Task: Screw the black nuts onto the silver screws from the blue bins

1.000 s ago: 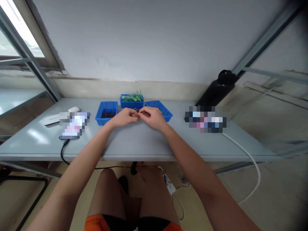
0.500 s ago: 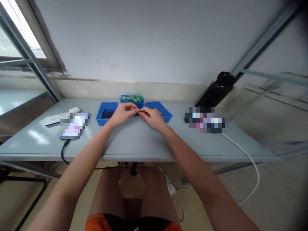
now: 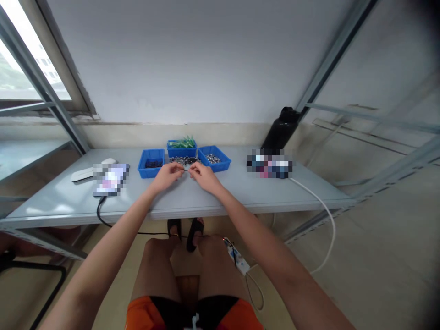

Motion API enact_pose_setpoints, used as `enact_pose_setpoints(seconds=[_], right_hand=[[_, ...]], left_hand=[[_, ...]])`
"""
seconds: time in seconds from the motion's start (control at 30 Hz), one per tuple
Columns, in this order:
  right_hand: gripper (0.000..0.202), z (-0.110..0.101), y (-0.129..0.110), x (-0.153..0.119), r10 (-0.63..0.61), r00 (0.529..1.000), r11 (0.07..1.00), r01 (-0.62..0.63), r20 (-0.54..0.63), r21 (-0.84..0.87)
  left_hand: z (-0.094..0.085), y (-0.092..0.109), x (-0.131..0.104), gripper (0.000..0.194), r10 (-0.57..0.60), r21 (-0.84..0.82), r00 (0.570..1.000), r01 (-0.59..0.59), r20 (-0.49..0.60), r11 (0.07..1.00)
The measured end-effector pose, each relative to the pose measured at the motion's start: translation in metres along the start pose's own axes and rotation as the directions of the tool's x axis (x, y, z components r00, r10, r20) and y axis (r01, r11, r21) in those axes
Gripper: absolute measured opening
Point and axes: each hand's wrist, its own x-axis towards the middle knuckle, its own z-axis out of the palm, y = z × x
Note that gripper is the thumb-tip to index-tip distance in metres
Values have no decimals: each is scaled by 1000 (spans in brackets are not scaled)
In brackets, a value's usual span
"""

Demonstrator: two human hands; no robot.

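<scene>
My left hand [image 3: 168,175] and my right hand [image 3: 205,177] meet low over the table, fingertips pinched. Between them shows a small thin piece [image 3: 186,170], too small to name. Just behind the fingers lies a pile of small dark and silvery metal pieces [image 3: 185,160]. On the left, a blue bin [image 3: 146,173] holds dark small parts [image 3: 153,163]. A second blue bin [image 3: 223,166] on the right contains shiny silvery pieces [image 3: 212,158]. At the back, another blue bin [image 3: 182,151] is filled with green strip-like pieces [image 3: 184,143].
To the left, a phone [image 3: 112,178] with a black cable lies by a white flat object [image 3: 82,174] and a white rounded one [image 3: 109,161]. A black bottle [image 3: 280,130] leans at the right, behind a blurred-out item [image 3: 271,165] with a white cable [image 3: 323,206].
Both hands have come back from the pile toward me, uncovering it and the bins. The thin piece now shows between my fingertips. The whole view has shifted a little.
</scene>
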Motion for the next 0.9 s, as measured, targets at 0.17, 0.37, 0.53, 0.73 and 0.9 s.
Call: enact_pose_setpoints(seconds=[0.17, 0.37, 0.53, 0.73, 0.9], right_hand=[[11, 21, 3, -16, 120, 993, 991, -120, 3, 53], [11, 29, 0, -20, 196, 980, 973, -192, -27, 127], [11, 35, -9, -18, 255, 964, 966, -251, -77, 60], [12, 45, -12, -6, 239, 965, 969, -245, -108, -37], [17, 46, -8, -7, 186, 976, 981, -191, -114, -30]], left_hand=[[7, -10, -18, 28, -144, -201, 989, 145, 17, 969], [14, -20, -24, 35, -165, -258, 977, 127, -133, 958], [13, -20, -18, 35, -225, -364, 962, 155, -158, 919], [21, -23, -7, 32, -301, -568, 915, 102, -270, 817], [27, -25, -11, 33, -145, -413, 950, 19, -276, 911]])
